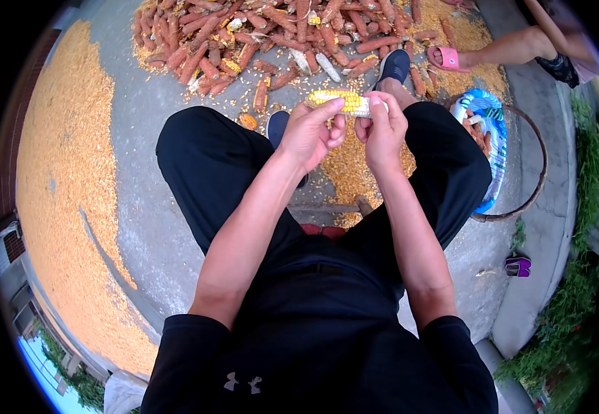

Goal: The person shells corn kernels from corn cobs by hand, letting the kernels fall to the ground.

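Between my two hands is an ear of corn (344, 101), held roughly level above the ground in front of my knees. Yellow kernels cover its left and middle part, while the right end looks pale and stripped. My left hand (316, 129) grips the left side, its thumb lying along the kernels. Around the pale right end my right hand (383, 129) is closed, thumb on top. Loose kernels (354, 172) are scattered on the concrete below, between my legs.
A heap of reddish cobs (272, 34) lies ahead. Corn kernels (65, 193) spread widely at left. To my right stands a handled basket (498, 138) with a blue-white lining and cobs inside. Another person's leg (513, 50) with a pink sandal is at upper right; purple shoes (518, 266) sit lower.
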Demonstrator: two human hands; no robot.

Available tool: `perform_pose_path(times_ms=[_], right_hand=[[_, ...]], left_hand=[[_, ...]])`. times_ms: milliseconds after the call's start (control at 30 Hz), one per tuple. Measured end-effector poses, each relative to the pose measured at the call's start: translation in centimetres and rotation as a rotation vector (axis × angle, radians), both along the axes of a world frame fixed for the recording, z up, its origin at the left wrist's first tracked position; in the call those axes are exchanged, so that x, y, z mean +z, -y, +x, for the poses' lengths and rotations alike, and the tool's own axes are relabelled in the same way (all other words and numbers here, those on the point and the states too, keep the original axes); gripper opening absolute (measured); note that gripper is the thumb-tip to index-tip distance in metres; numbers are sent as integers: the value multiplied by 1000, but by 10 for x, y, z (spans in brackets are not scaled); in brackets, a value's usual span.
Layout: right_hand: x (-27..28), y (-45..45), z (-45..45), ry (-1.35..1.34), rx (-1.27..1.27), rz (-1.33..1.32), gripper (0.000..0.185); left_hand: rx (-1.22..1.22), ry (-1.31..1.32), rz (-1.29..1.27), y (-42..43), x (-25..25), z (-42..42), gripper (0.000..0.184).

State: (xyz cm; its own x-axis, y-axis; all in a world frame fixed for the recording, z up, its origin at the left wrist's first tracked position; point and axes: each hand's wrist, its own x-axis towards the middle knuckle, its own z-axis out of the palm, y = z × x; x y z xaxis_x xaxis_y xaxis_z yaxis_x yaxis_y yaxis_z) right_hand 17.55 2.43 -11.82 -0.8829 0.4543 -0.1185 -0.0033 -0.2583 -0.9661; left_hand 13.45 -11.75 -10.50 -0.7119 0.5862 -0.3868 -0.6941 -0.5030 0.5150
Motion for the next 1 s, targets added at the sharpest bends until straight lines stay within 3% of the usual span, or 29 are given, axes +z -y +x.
perform_pose_path(times_ms=[167, 400, 567, 700, 867, 1000], right_hand=[[7, -4, -1, 93, 72, -362, 21], [10, -2, -1, 181, -6, -474, 20], [8, -5, -2, 231, -55, -592, 20], [10, -7, -2, 149, -15, -560, 20], [11, -1, -4, 54, 20, -388, 21], [5, -6, -3, 35, 16, -484, 17]], left_hand=[[-3, 33, 152, 0, -1, 0, 32], [-28, 32, 209, -4, -17, 1, 42], [-18, -24, 199, -9, -18, 5, 38], [-32, -141, 84, -10, -7, 4, 37], [2, -61, 57, -3, 1, 0, 33], [-11, -78, 99, -1, 3, 1, 26]])
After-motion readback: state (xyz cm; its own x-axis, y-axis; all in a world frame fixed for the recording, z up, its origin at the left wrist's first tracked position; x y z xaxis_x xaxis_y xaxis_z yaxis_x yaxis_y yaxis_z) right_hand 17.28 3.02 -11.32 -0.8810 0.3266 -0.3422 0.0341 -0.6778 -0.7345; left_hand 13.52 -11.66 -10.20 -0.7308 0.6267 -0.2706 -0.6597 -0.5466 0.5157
